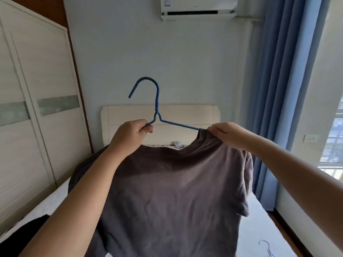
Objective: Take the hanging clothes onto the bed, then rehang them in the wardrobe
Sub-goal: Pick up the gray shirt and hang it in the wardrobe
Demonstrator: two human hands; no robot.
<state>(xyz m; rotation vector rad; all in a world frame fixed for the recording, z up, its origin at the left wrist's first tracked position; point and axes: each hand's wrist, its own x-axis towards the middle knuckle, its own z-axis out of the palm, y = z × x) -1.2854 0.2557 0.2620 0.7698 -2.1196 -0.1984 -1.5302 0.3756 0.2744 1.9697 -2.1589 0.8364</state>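
- Above the bed point(259, 216), the person works a blue hanger point(157, 108) into a brown T-shirt point(176, 182); judging by this, the rehanging step is in hand.
- One hanger arm is inside the collar on the right; the other arm is bare.
- The left hand point(130, 134) is closed around the bare hanger arm, its forearm raised.
- The right hand point(226, 133) has its fingers pinched on the collar.
- Next, the collar likely needs stretching over the bare arm, then carrying to the wardrobe point(37, 108) left of the bed.
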